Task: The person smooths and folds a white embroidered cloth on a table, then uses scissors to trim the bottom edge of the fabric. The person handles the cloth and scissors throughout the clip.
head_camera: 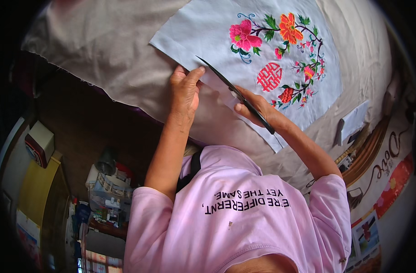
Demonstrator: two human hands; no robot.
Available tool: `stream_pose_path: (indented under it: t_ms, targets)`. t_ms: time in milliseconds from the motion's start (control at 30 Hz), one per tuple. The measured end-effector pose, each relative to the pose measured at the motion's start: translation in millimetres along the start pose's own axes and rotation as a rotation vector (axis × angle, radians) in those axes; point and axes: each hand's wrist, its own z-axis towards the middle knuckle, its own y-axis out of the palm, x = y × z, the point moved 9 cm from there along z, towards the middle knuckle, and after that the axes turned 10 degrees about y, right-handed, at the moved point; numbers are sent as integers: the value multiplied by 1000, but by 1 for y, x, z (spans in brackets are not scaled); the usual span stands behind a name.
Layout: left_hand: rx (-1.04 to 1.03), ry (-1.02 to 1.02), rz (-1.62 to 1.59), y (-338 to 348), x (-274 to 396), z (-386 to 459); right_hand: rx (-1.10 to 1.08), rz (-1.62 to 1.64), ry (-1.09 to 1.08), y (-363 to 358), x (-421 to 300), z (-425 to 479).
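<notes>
A pale blue cloth (201,30) with embroidered flowers (245,36) and a red embroidered character (269,77) lies over a light grey sheet. My left hand (187,85) pinches the cloth's near edge between thumb and fingers. In my right hand (257,105) are black scissors (225,80), their blades pointing up and left across the cloth near my left thumb. The blades look close together; whether they are fully closed I cannot tell. A narrow strip of the cloth (262,134) hangs below my right hand, partly hidden by the hand and the scissors.
The grey sheet (102,44) covers a wide soft surface, probably a bed, with its edge at the left. Folded white paper or cloth (353,119) lies at the right beside a curved wooden edge (368,150). A cluttered small table (107,225) stands at the lower left.
</notes>
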Motion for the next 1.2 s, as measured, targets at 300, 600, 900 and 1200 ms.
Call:
stream_pose_path:
  t_ms: [300,600,900,1200]
  targets:
    - [0,-14,6,0,0,0,35,4,-20,4,-5,1]
    - [8,-17,18,1,2,-2,121,-3,-58,0,-2,3]
    - [-18,-18,19,-2,-1,0,102,22,-52,-3,-4,0]
    - [-7,-16,46,-1,2,-2,69,89,-63,1,-13,7]
